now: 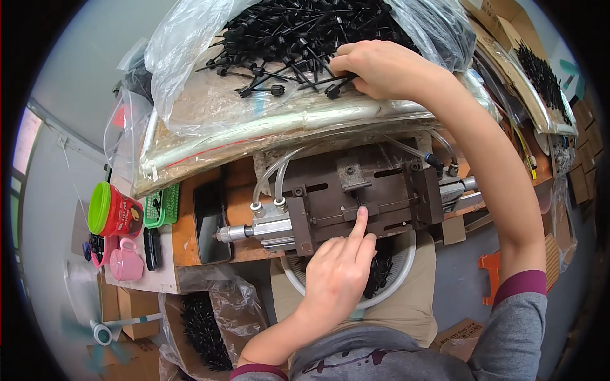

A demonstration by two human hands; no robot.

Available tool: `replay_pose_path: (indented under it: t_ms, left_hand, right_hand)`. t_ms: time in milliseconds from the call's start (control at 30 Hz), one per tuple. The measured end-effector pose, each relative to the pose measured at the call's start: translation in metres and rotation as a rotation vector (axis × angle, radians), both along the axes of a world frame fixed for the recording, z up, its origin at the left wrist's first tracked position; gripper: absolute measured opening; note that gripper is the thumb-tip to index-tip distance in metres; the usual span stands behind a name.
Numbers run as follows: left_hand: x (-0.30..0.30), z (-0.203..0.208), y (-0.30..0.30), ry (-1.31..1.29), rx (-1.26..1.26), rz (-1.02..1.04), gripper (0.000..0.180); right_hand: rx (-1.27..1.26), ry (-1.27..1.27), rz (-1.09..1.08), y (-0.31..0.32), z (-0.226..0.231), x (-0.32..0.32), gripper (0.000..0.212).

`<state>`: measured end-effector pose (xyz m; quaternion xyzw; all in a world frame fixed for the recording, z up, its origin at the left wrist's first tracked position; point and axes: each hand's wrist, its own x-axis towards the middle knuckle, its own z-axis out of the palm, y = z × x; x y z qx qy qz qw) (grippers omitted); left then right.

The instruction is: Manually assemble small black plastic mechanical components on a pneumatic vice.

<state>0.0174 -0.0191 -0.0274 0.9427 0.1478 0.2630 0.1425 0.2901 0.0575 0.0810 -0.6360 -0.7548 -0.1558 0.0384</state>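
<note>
My left hand (338,274) reaches over the front of a brown metal clamping fixture (327,206). Its index finger is stretched out, with the tip on the small block at the fixture's middle; the other fingers are loosely bent and hold nothing I can see. Under that fingertip, details are hidden. My right hand (384,68) is at the front right of a heap of black plastic stemmed parts (298,32). Thumb and fingers pinch one black stemmed part (333,89), its ribbed head pointing down toward the tray's edge.
Air cylinders (274,232) with clear hoses flank the fixture. A phone (213,222), green basket (166,206), red tub (124,213) and pink mug (127,260) stand left. Below are a white basin (406,270) on my lap and a lined box (219,317) of black parts.
</note>
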Motion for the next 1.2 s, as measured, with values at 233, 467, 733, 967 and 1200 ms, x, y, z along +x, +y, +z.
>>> replay_pose_path:
  t_ms: [233,467,733,967,1200]
  left_hand:
    - [0.000,0.007,0.004,0.079,-0.037,-0.025,0.025]
    - [-0.003,0.027,0.015,-0.454,-0.195,0.045,0.046]
    - [-0.012,0.031,0.006,-0.329,-0.447,-0.021,0.033]
    - [-0.002,-0.005,0.003,-0.190,-0.140,-0.019,0.028]
    - [0.001,-0.012,0.002,-0.072,0.068,0.022,0.030]
  right_hand:
    - [0.444,0.273,0.148,-0.045,-0.001,-0.005,0.021]
    - [-0.069,1.629,-0.131,-0.130,-0.012,-0.087,0.021]
    - [-0.391,1.830,-0.199,-0.173,-0.055,-0.097,0.024]
    - [0.093,1.612,-0.231,-0.183,-0.061,-0.099,0.014]
    - [0.145,1.753,-0.093,-0.193,-0.061,-0.102,0.037]
